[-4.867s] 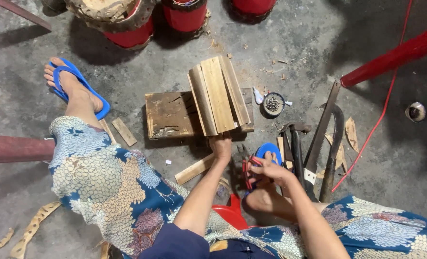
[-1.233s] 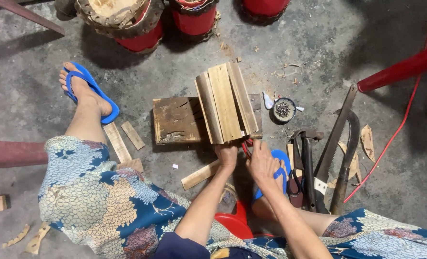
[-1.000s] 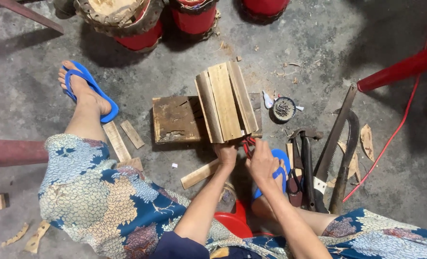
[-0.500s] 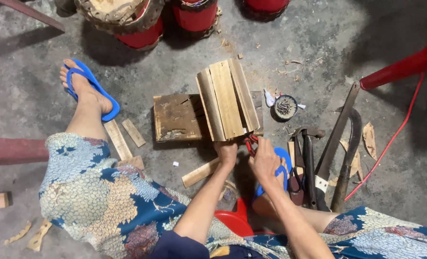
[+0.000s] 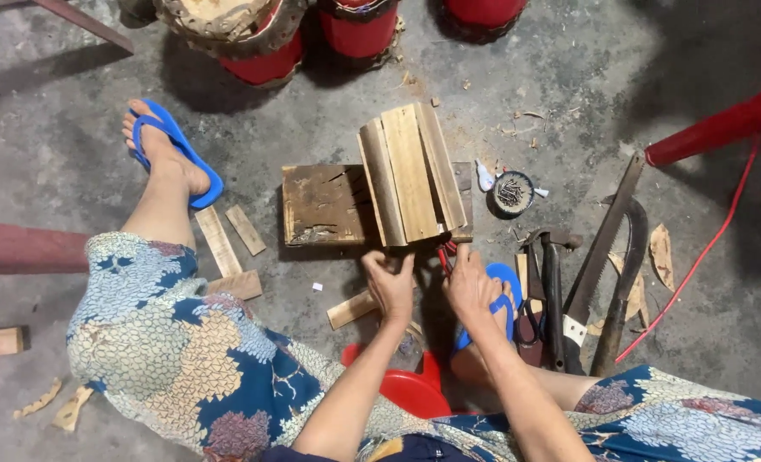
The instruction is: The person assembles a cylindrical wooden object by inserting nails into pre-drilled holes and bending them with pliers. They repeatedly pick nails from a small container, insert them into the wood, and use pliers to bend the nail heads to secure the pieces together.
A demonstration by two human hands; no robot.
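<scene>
Lying across a dark square wooden board (image 5: 325, 204) on the concrete, the curved panel of pale wooden slats (image 5: 410, 175) looks unchanged. The left hand (image 5: 390, 287) pinches its near edge; the right hand (image 5: 470, 287) grips red-handled pliers (image 5: 443, 255), now nearer the slats.

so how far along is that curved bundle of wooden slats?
Done, by the look of it: several slats already sit side by side in a curved panel on the dark wooden block.
In hand: left hand steadies the panel's near end; right hand works a red-handled tool there, its tip hidden.
Left: loose offcuts lie unused on the floor; hammer and saw lie idle beside the person.
</scene>
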